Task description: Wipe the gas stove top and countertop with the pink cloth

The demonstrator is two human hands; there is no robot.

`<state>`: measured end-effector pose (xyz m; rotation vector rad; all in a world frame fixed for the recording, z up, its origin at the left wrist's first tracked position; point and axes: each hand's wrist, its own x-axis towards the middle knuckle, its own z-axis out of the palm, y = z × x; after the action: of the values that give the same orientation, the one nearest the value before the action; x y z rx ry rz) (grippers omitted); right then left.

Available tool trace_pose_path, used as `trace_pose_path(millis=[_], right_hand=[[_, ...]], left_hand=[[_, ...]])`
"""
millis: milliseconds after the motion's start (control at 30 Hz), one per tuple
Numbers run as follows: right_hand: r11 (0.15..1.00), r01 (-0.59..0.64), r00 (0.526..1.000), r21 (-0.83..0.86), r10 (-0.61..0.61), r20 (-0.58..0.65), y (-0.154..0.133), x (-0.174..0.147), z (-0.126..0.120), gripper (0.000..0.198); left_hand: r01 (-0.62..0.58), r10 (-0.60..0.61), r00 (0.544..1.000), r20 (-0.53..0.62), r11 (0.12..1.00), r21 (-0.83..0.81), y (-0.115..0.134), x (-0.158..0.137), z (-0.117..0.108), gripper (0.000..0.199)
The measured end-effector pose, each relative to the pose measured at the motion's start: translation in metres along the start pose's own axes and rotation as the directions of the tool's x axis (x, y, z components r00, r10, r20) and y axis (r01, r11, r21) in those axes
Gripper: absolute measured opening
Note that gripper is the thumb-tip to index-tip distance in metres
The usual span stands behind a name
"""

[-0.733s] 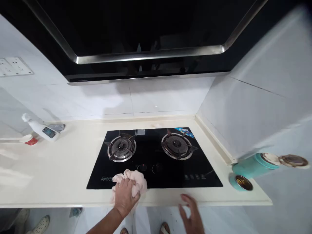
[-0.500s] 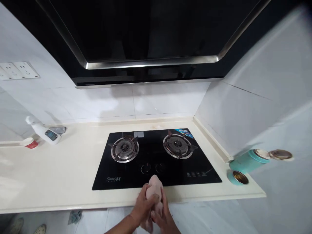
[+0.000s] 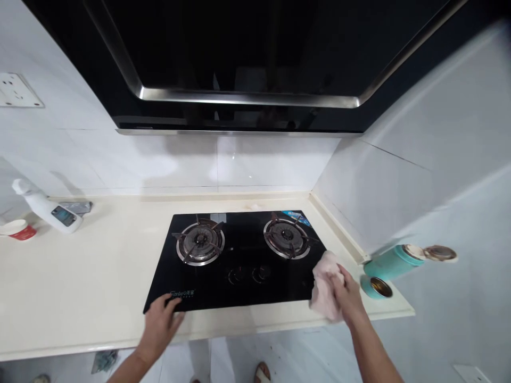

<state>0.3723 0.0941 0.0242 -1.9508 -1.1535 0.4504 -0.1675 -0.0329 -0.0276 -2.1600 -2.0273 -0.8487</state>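
At the front right corner of a black two-burner gas stove (image 3: 247, 290), the person's right hand (image 3: 347, 292) grips a pale pink cloth (image 3: 324, 290), fingers closed on its right side. The bunched cloth lies partly over the stove's glass and partly over the front strip of the cream tabletop (image 3: 99, 276).

Over by the stove's front left corner, the left hand (image 3: 163, 319) holds nothing; its fingers are parted and loosely bent, close to the printed logo (image 3: 182, 293). Whether the fingertips touch the glass cannot be told.

Between the two hands, toward the middle of the stove, sit two dark control knobs (image 3: 238, 274), with the left burner (image 3: 200, 241) and the right burner (image 3: 286, 238) behind them. Near the right hand, a teal flask (image 3: 389, 263) has its lid open, and just in front is a small teal cup (image 3: 376, 287). Far left on the tabletop are a white spray bottle (image 3: 43, 206) and a red-and-white cup (image 3: 22, 231).
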Motion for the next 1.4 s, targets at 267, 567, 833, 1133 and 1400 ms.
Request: trace_pose_path(millis=[267, 567, 833, 1133, 1400], right_hand=[[0.922, 0.074, 0.992, -0.379, -0.030, 0.121, -0.009, 0.003, 0.069, 0.060], [0.904, 0.420, 0.877, -0.087, -0.379, 0.295, -0.024, -0.139, 0.103, 0.038], [0.939, 0.319, 0.873, -0.127, -0.239, 0.424, -0.024, -0.050, 0.100, 0.064], [0.836, 0.477, 0.773, -0.271, -0.252, 0.583, -0.094, 0.005, 0.147, 0.052], [0.769, 0.451, 0.848, -0.454, -0.211, 0.486, -0.159, 0.009, 0.230, 0.051]], left_hand=[[0.086, -0.103, 0.993, 0.060, 0.969, 0.230, -0.051, -0.001, -0.014, 0.041], [0.081, -0.090, 0.995, 0.034, 0.977, 0.197, -0.050, -0.005, -0.008, 0.040], [0.077, -0.081, 0.997, 0.014, 0.980, 0.183, -0.048, -0.008, -0.007, 0.038], [0.049, -0.044, 0.999, -0.030, 0.980, 0.191, -0.050, -0.014, -0.004, 0.035], [0.024, -0.010, 0.998, -0.068, 0.978, 0.206, -0.055, -0.016, -0.003, 0.037]])
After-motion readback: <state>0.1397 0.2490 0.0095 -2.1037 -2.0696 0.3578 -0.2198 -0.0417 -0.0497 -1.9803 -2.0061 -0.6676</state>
